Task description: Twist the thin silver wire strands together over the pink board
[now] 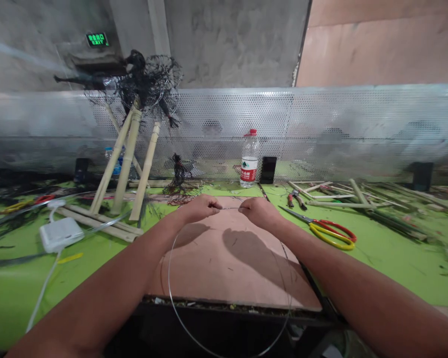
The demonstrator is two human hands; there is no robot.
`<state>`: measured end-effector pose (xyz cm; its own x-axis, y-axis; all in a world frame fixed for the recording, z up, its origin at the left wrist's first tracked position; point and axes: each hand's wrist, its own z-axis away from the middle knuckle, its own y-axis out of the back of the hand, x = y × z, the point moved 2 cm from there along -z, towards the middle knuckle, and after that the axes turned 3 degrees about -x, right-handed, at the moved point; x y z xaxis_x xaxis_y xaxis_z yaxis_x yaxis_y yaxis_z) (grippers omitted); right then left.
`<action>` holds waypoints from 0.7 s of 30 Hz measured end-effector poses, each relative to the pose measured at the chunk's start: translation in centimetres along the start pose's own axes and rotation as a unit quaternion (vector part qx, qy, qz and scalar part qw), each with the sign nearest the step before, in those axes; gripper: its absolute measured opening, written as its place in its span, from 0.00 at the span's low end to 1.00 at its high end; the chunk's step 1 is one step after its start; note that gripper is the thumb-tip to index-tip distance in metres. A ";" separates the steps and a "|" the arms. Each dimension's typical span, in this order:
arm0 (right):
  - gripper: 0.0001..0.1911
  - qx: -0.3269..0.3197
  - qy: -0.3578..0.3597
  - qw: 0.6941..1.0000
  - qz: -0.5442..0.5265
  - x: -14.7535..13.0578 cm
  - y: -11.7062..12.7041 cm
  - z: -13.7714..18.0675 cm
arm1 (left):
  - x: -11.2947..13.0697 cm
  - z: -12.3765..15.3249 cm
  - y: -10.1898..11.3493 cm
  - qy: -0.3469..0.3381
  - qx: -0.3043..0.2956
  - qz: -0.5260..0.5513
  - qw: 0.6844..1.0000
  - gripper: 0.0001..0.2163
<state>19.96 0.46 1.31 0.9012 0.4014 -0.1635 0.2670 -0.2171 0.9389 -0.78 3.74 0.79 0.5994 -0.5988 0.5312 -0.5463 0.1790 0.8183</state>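
My left hand [203,208] and my right hand [259,211] are raised over a brown board [216,278], a short gap between them. Both are closed in a pinch on a thin wire [170,283]. A short, darker stretch of it runs straight between my fingertips. From there the wire hangs in a wide, pale loop below my hands, past the board's near edge. The wire's ends cannot be made out. Shadows of my hands fall on the board. To the right of my right forearm lie scissors [332,233] with one red and one yellow handle.
A water bottle [249,164] and a black phone-like slab [268,170] stand at the back. Pliers [296,198] and bamboo strips [353,196] lie right. Bamboo tubes [129,154] with tangled black cord lean left, near a white adapter [61,233]. Perforated metal [209,114] spans behind.
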 end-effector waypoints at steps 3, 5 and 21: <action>0.14 0.004 0.005 1.000 0.000 0.1 -0.1 -0.1 | 0.2 0.1 0.0 0.008 -0.019 0.009 1.000 0.11; 0.14 0.007 0.009 1.000 -0.004 0.1 -0.2 -0.1 | 0.2 0.1 0.0 0.013 -0.027 0.019 0.999 0.11; 0.14 -0.030 0.043 0.988 -0.145 2.2 -2.2 -1.2 | -0.8 0.4 -1.3 0.103 -0.088 0.266 0.954 0.19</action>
<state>20.96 2.85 -0.75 0.7563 0.5140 -0.4047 0.4873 -0.0298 0.8727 -0.80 3.66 -0.82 0.3761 -0.2242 0.8991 -0.7094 0.5545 0.4350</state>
